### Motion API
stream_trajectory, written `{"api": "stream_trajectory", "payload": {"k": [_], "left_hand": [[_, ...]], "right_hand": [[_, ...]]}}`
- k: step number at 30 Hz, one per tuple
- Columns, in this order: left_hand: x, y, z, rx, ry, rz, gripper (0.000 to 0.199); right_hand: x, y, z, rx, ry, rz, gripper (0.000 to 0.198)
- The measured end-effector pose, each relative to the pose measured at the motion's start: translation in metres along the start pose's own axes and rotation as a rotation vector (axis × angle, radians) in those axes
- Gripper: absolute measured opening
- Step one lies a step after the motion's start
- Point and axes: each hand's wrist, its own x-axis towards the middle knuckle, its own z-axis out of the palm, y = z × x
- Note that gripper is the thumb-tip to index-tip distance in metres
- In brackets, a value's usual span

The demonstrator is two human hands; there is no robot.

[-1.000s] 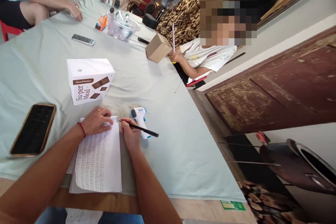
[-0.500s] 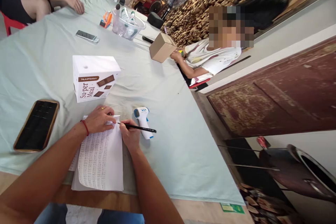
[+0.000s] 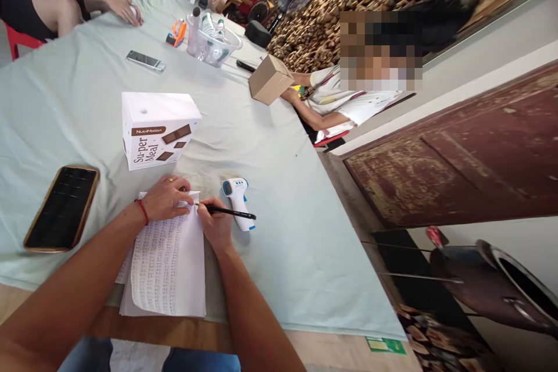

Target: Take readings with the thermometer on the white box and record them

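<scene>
My right hand [image 3: 215,226] is closed around a black pen [image 3: 233,212], its tip touching the upper right part of a stack of paper sheets [image 3: 168,267]. Rows of small handwriting fill the left part of the top sheet, while its right side is blank. Across the top of the stack lies my left hand [image 3: 168,197], fingers bent and pressed on the paper near the pen tip. It wears a ring and a red cord bracelet. Just right of the pen is a white and blue infrared thermometer [image 3: 239,200]. A white Su-per Meal box [image 3: 159,131] stands beyond my left hand.
A dark phone [image 3: 63,209] lies at left on the cloth-covered table [image 3: 305,261]. Farther off are a second phone [image 3: 146,61], a clear basin [image 3: 209,55] of bottles and a cardboard box [image 3: 270,79] by a seated person. Other people sit at the far end.
My pen has tilted slightly, with its back end shifted left; my left hand stays on the paper. The person at the right shifts their hands beside the cardboard box.
</scene>
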Motion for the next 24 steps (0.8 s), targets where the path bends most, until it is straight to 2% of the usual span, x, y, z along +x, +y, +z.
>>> {"api": "stream_trajectory", "payload": {"k": [24], "left_hand": [[-0.0001,0.0023,-0.0039,-0.002,-0.022,-0.007,0.013]], "right_hand": [[0.0000,-0.0032,-0.0006,0.003,0.013,0.008,0.016]]}}
